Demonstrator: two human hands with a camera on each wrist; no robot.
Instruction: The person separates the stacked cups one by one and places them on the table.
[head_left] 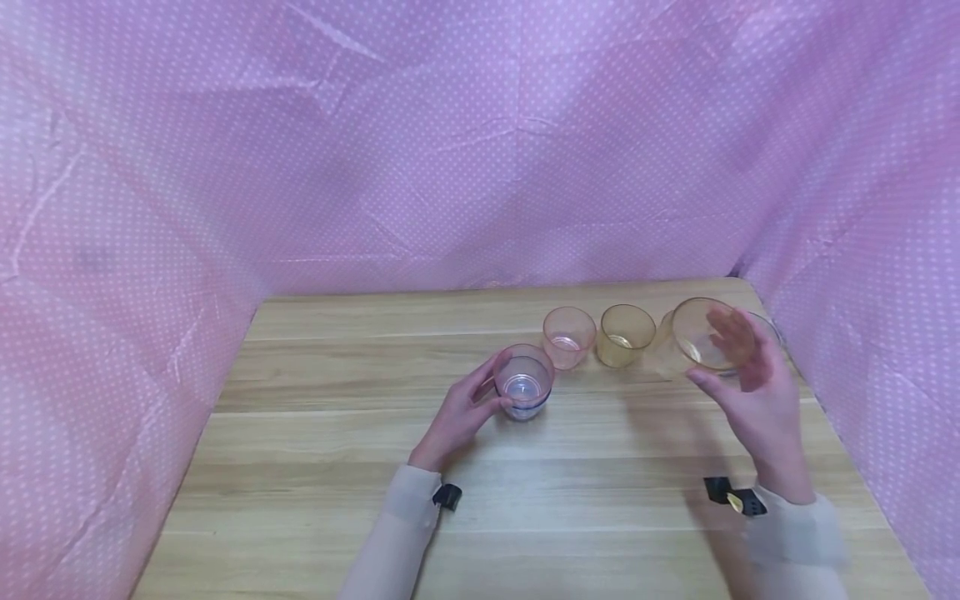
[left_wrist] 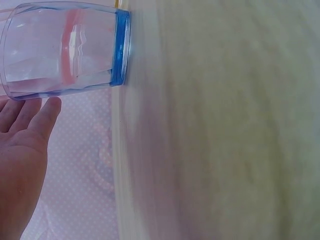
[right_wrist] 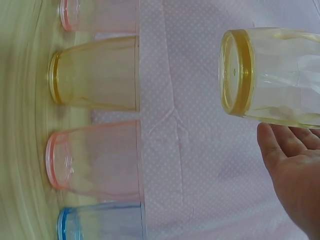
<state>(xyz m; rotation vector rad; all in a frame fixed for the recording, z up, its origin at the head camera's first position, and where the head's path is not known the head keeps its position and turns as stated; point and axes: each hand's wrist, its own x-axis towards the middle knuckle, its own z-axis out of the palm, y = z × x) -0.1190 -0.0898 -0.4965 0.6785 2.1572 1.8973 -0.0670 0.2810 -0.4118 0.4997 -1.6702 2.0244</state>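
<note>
My left hand (head_left: 450, 421) grips a clear blue cup (left_wrist: 119, 47) between thumb and fingers. A pink cup (left_wrist: 69, 47) is nested inside it; its pink base ring shows through the blue cup's wall. The blue base stands at the tabletop in the left wrist view. At the right, my right hand (head_left: 768, 408) holds a clear yellow cup (right_wrist: 242, 72), tilted and lifted above the table. Thumb and fingers are spread around its sides, some seen through the wall. This raised cup partly covers others behind it in the head view.
A row of cups stands along the table's (head_left: 322, 467) back: a pink cup (head_left: 568, 342), a yellow cup (head_left: 626, 337), another pink cup (right_wrist: 100, 160) and a blue cup (right_wrist: 105, 222). Pink dotted cloth (head_left: 480, 150) hangs behind and at both sides.
</note>
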